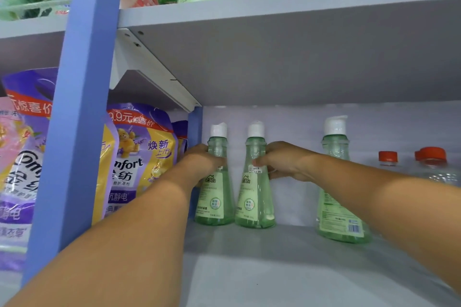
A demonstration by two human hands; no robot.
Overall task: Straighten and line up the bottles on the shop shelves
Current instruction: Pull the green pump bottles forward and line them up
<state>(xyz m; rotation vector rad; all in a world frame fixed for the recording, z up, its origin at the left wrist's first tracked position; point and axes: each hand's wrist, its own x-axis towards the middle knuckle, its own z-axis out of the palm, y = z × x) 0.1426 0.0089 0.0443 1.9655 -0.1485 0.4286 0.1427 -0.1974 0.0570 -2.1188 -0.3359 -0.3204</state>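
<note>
With the left hand [199, 162] wrapped on the left bottle [215, 182] & the right hand [282, 161] on its neighbour [254, 182], both at the shelf [287, 257] back, bases should be kept flat, labels turned frontward.

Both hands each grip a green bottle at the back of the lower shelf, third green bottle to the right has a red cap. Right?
Not quite. The head view shows the left hand and the right hand each gripping a green bottle on the lower shelf, but the third green bottle has a white cap. The red caps are on the clear bottles further right.
</note>
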